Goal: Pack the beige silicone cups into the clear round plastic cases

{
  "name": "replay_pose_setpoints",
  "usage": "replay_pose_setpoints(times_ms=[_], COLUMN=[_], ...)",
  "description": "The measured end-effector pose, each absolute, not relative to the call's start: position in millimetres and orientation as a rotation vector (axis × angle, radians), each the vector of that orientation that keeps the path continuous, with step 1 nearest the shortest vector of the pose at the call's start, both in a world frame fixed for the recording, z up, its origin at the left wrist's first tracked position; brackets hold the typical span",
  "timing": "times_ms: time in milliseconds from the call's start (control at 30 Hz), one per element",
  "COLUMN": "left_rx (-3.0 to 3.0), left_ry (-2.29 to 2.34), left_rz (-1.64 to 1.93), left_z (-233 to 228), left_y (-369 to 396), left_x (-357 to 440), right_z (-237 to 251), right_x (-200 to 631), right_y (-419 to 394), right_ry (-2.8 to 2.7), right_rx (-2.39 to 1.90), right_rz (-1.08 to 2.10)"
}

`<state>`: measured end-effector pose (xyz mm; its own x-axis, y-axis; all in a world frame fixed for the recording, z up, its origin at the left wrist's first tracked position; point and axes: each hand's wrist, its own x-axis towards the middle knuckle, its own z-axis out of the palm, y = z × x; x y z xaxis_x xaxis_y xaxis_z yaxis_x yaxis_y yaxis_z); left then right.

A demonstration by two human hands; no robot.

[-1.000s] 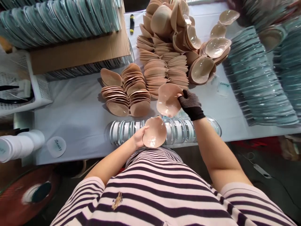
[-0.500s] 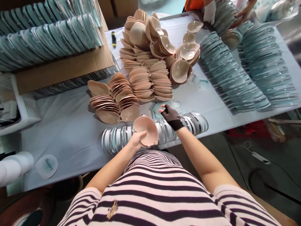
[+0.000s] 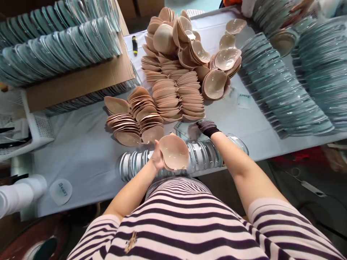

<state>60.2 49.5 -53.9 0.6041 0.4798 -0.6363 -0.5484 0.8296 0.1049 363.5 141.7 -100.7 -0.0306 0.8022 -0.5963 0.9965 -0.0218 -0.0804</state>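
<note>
Tan cup (image 3: 174, 151) in the left hand (image 3: 157, 157), fingers gripping its side, above the clear cases (image 3: 199, 155). Gloved right hand (image 3: 207, 128) has just dropped toward the printed packets (image 3: 182, 127), leaving the left as sole support; its fingers' grip I can't make out. Cup: glossy, concave. Beyond, tan stacks (image 3: 164, 97) on the table (image 3: 89, 133).

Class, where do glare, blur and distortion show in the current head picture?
Head view: white glints on the beige cup in the left hand, glare along the clear packs at right; head view: a co-worker's hand, top right, looks blurred; head view: sleeves appear stretched toward the lower corners.
</note>
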Motion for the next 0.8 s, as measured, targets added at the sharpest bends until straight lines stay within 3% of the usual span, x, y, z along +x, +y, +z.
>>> replay_pose_setpoints(times_ms=[200, 433, 633, 800], left_rx=[-0.193, -0.194, -0.060, -0.082], left_ry=[0.693, 0.689, 0.798, 0.820], left_rz=[0.469, 0.521, 0.578, 0.650], left_z=[-61.0, -36.5, -23.4, -26.3], left_y=[55.6, 45.0, 25.2, 21.4], left_x=[72.7, 76.8, 66.2, 62.7], right_z=[-68.3, -80.7, -94.7, -49.8], right_x=[357.4, 339.0, 336.2, 339.2], right_y=[118.4, 108.0, 131.1, 129.2], right_ry=[1.909, 1.995, 1.907, 1.872], right_rx=[2.340, 1.848, 1.932, 2.153], right_rz=[-0.528, -0.595, -0.620, -0.548])
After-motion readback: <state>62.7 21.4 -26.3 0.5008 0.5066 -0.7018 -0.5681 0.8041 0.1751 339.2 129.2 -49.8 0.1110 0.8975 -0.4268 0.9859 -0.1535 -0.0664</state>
